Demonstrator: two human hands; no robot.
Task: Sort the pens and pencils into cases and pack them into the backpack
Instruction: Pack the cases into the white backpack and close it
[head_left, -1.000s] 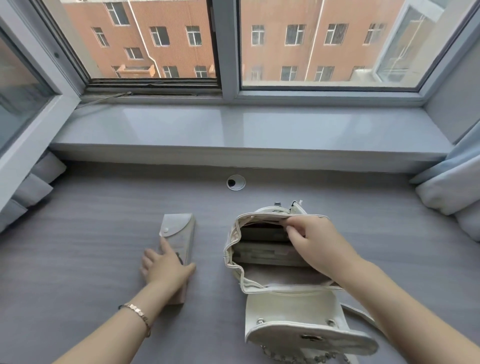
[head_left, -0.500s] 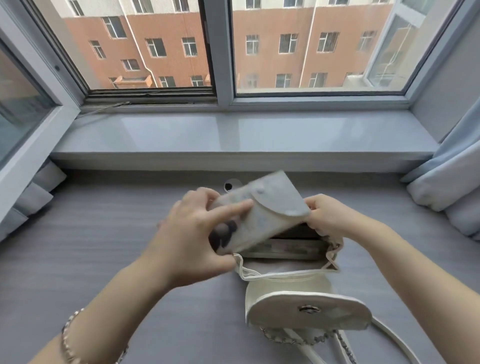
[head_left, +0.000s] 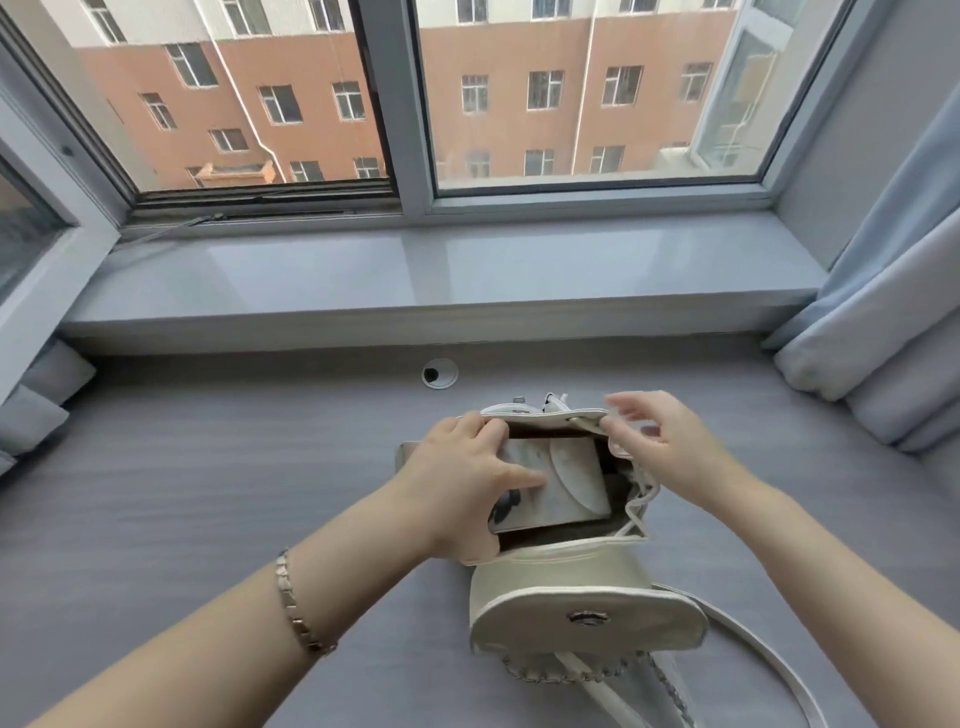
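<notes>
- the fingers (head_left: 519, 475) of the left hand (head_left: 457, 483) are curled round a grey pencil case (head_left: 571, 483): the thumb lies across its front face and the other fingers go over its far edge
- the pencil case lies flat in the open mouth of the white backpack (head_left: 571, 582), partly inside, with its rounded flap towards the right
- the fingers (head_left: 631, 405) of the right hand (head_left: 675, 452) are spread and relaxed and hold nothing; the thumb tip is at the far right corner of the backpack's rim, and the fingers are a little blurred
- the backpack lies on the grey tabletop (head_left: 208, 493), its mouth towards the window, its front flap (head_left: 587, 618) with a metal clasp towards the person
- a white strap (head_left: 753, 639) and a chain (head_left: 571, 675) lie on the tabletop near the flap
- a bracelet (head_left: 296, 608) is on the left wrist
- behind the backpack there is a round cable hole (head_left: 439, 373), then the window sill (head_left: 415, 270); a light blue curtain (head_left: 893, 312) hangs at the right
</notes>
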